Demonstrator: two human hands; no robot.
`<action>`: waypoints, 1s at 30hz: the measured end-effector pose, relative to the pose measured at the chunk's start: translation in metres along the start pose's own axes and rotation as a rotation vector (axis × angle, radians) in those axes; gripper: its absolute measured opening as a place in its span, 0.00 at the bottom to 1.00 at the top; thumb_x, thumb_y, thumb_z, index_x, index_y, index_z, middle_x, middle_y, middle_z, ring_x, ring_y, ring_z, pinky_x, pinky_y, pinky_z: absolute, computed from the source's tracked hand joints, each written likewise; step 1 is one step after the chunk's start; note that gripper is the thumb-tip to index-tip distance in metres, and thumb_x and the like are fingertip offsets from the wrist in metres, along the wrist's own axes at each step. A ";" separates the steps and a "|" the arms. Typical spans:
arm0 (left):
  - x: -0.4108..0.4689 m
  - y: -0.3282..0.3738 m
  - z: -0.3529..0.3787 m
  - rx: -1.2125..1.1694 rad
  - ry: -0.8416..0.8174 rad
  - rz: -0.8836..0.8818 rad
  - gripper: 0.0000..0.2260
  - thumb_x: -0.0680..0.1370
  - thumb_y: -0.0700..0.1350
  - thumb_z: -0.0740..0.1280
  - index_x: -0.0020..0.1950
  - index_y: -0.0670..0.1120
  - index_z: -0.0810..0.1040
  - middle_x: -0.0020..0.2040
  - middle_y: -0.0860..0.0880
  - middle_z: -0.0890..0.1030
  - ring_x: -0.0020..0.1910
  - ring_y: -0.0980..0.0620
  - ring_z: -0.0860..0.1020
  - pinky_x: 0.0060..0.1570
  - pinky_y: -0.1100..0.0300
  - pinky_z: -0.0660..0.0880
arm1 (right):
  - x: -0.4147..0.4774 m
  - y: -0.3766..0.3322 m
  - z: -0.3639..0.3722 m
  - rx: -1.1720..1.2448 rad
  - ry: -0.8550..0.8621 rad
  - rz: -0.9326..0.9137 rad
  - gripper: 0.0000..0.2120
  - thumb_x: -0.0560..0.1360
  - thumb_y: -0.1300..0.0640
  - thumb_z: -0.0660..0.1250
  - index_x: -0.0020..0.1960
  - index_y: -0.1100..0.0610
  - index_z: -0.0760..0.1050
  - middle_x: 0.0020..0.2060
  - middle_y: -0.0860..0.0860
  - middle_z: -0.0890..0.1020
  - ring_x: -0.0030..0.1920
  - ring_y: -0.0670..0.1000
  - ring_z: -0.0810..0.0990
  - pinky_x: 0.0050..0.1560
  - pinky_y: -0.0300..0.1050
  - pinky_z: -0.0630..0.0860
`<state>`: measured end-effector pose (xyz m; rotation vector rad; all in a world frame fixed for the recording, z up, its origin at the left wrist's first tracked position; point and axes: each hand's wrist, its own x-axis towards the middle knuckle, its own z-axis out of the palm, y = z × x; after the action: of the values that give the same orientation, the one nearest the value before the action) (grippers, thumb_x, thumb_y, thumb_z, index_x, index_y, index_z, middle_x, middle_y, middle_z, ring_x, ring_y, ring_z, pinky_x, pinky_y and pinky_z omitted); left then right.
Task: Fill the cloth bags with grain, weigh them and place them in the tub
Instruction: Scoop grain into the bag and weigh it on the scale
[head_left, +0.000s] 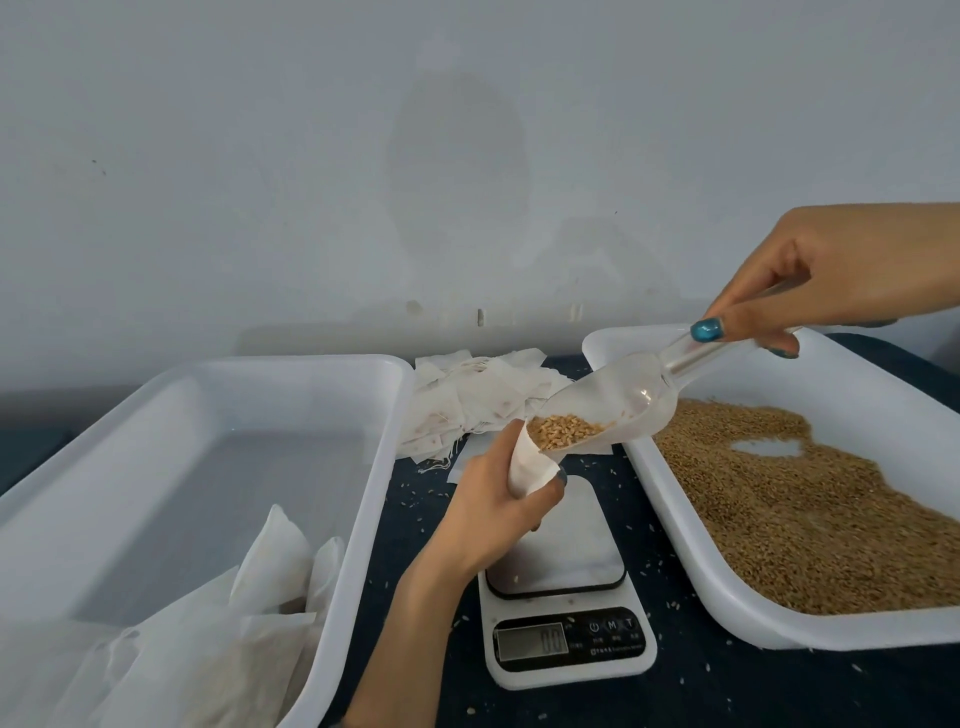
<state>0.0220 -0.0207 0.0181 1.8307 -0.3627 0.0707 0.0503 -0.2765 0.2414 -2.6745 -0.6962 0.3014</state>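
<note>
Grain is being poured, as the head view shows it. Above the kitchen scale (566, 587) our left hand (498, 499) is curled round a small white cloth bag (524, 467), holding its mouth open and tipped to the right. Our right hand (831, 280) pinches the handle of a clear plastic scoop (623, 405), whose lip rests in the bag's mouth with wheat grain (566, 431) heaped there.

Left of the scale stands the white tub (291, 364), with a few filled bags (260, 571) lying in its near corner. Behind the scale is a loose pile of empty bags (488, 400). Right of the scale, the grain tray (857, 631) holds plenty, with one bare patch.

The scale's plate carries nothing but a stray kernel, and its display seems to read zero, though the digits are faint.

We judge the job to be early: a few bags are done and many wait. This one has yet to be filled, weighed and set in the tub.
</note>
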 end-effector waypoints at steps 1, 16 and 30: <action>0.000 0.000 0.000 -0.011 -0.001 0.001 0.16 0.72 0.54 0.67 0.58 0.54 0.73 0.44 0.53 0.80 0.32 0.57 0.76 0.33 0.64 0.76 | 0.000 0.002 0.001 -0.001 -0.005 0.000 0.18 0.63 0.31 0.64 0.45 0.37 0.85 0.28 0.47 0.82 0.19 0.46 0.65 0.22 0.33 0.64; -0.001 0.003 -0.004 -0.171 0.018 -0.011 0.08 0.79 0.49 0.67 0.56 0.59 0.74 0.37 0.57 0.77 0.30 0.58 0.72 0.29 0.68 0.69 | -0.048 0.097 0.114 0.748 0.191 0.279 0.28 0.63 0.32 0.74 0.50 0.54 0.84 0.35 0.59 0.82 0.25 0.48 0.74 0.24 0.35 0.72; -0.003 0.001 -0.009 -0.219 0.145 -0.020 0.23 0.74 0.62 0.62 0.53 0.43 0.78 0.32 0.50 0.73 0.29 0.57 0.69 0.29 0.64 0.68 | -0.051 0.150 0.173 0.020 0.008 0.470 0.16 0.75 0.42 0.63 0.58 0.49 0.78 0.40 0.52 0.85 0.36 0.46 0.83 0.39 0.46 0.83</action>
<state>0.0203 -0.0117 0.0210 1.6017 -0.2406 0.1433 0.0201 -0.3745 0.0306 -2.7890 -0.0494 0.4115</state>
